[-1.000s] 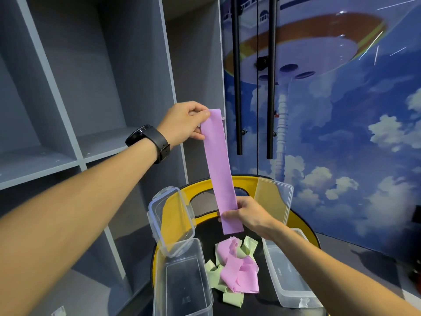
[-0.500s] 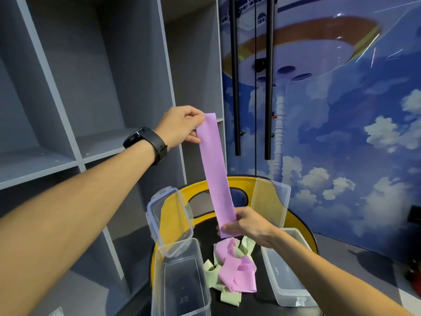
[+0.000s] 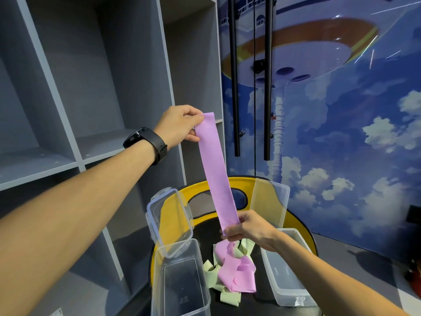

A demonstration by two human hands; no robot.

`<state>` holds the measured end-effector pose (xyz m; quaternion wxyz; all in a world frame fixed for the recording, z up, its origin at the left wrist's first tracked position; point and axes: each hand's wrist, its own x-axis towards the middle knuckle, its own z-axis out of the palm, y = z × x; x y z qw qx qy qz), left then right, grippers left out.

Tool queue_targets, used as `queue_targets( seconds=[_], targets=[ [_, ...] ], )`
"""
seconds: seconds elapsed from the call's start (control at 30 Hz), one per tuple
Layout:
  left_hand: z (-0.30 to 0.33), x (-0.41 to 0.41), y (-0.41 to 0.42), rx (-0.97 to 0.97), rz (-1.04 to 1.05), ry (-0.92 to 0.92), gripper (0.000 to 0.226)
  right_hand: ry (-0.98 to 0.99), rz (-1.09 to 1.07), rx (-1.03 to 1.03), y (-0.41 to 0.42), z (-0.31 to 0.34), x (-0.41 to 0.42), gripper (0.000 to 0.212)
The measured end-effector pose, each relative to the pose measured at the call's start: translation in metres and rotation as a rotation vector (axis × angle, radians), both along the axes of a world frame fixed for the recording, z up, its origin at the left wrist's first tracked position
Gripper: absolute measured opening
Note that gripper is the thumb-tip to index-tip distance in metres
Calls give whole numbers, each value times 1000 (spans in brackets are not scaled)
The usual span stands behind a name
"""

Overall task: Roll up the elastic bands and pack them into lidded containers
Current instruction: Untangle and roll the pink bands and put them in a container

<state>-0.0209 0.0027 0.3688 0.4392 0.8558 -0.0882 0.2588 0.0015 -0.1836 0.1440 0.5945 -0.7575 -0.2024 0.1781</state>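
I've got one purple elastic band (image 3: pixel 216 176) stretched flat in the air above the stool, long axis running steeply from upper left to lower right. My left hand (image 3: pixel 180 126) pinches its top end between thumb and curled fingers; my right hand (image 3: pixel 249 229) pinches the bottom end the same way. So the band lies down and to the right of the left hand, up and to the left of the right hand. Right hand is the nearer one to the containers and the pile below, so my call is that rolling starts from the bottom end, winding upward along that axis toward the left hand. Counts: two clear plastic containers, both with lids off the opening. The left container (image 3: pixel 180 279) has its hinged lid (image 3: pixel 169 222) standing up at the far end; the right container (image 3: pixel 289 281) sits to the right, its lid (image 3: pixel 271 201) upright behind it. Both look empty from here, so nothing packed yet as far as I can judge. Between them on the black stool seat (image 3: pixel 205 226) is a loose heap of bands (image 3: pixel 230 274): purple on top, pale green underneath. At least two purple and several green, tangled, so I can't count them exactly. Grey shelving (image 3: pixel 91 87) is to the left, well apart from the work.
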Motion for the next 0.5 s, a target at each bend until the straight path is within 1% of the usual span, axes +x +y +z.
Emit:
queue_targets(
  seconds=[0.33, 0.5],
  targets=[
    [-1, 0, 2, -17, -31, 0, 19, -9, 14, -58, 0, -1, -1, 19],
    [-1, 0, 4, 27, -23, -3, 21, -6, 23, -62, 0, 0, -1, 20]
  ],
)
